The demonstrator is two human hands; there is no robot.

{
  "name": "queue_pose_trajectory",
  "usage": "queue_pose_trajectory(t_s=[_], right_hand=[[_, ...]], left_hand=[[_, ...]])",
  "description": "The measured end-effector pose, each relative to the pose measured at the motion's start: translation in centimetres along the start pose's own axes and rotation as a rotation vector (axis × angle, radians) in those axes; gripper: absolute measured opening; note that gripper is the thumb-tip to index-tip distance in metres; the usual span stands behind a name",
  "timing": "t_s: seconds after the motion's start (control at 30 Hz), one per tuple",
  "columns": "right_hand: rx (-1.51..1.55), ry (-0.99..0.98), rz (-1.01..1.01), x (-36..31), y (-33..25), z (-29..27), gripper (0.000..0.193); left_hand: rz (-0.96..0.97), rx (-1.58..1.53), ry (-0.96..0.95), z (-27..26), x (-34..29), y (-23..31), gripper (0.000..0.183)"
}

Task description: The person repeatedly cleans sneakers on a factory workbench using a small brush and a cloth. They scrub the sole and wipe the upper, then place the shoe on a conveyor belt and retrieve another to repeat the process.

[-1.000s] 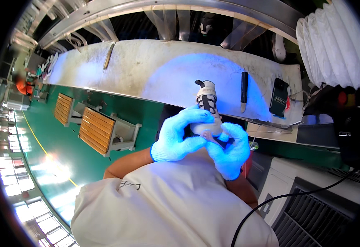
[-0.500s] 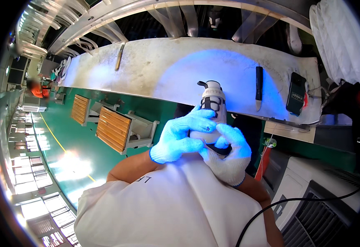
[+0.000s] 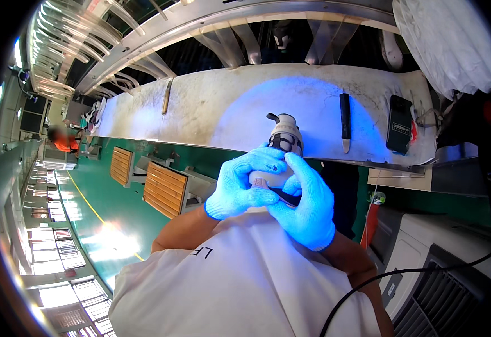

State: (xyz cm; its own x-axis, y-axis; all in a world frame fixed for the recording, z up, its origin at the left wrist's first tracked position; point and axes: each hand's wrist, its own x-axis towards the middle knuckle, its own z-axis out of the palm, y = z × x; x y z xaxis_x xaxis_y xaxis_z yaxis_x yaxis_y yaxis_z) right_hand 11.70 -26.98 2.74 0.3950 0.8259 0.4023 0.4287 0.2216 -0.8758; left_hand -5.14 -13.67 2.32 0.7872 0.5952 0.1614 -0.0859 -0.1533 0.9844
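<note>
Close to my chest, at the near edge of the worktable [image 3: 195, 112], I hold a white and grey shoe [image 3: 286, 133] with black details. A dark pull tab sticks out at its far end. My left hand [image 3: 245, 182], in a white knit glove lit blue, wraps round its left side. My right hand [image 3: 308, 205], gloved the same way, grips the right side, with its thumb and fingertips close to the left hand's. The gloves hide much of the shoe's near part.
On the worktable lie a black-handled knife [image 3: 345, 123], a dark phone [image 3: 399, 124] and, farther left, a thin tool with a tan handle [image 3: 167, 96]. Slatted wooden tops [image 3: 166, 188] stand left. A person in orange [image 3: 64, 141] is far left. A black cable [image 3: 414, 271] hangs at right.
My right hand has turned and come further into the blue light, its fingers now reaching up along the shoe. The shoe has tilted slightly. My view has shifted a little.
</note>
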Motion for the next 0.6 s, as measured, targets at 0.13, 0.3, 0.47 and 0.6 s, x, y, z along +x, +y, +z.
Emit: queue_pose_trajectory(t_s=[0.13, 0.3, 0.47, 0.6], right_hand=[[0.018, 0.029, 0.012, 0.3, 0.9, 0.1, 0.068], [0.037, 0.029, -0.003, 0.8, 1.8, 0.5, 0.059], [0.076, 0.075, -0.028, 1.6, 2.8, 1.5, 0.061], [0.051, 0.064, -0.050, 1.3, 3.8, 1.9, 0.063]], left_hand=[[0.011, 0.041, -0.009, 0.0, 0.7, 0.4, 0.057], [-0.027, 0.074, 0.006, -0.6, 1.3, 0.7, 0.051], [-0.080, 0.030, 0.024, -1.4, 1.6, 0.7, 0.048], [-0.066, 0.012, -0.003, -2.1, 1.5, 0.2, 0.051]])
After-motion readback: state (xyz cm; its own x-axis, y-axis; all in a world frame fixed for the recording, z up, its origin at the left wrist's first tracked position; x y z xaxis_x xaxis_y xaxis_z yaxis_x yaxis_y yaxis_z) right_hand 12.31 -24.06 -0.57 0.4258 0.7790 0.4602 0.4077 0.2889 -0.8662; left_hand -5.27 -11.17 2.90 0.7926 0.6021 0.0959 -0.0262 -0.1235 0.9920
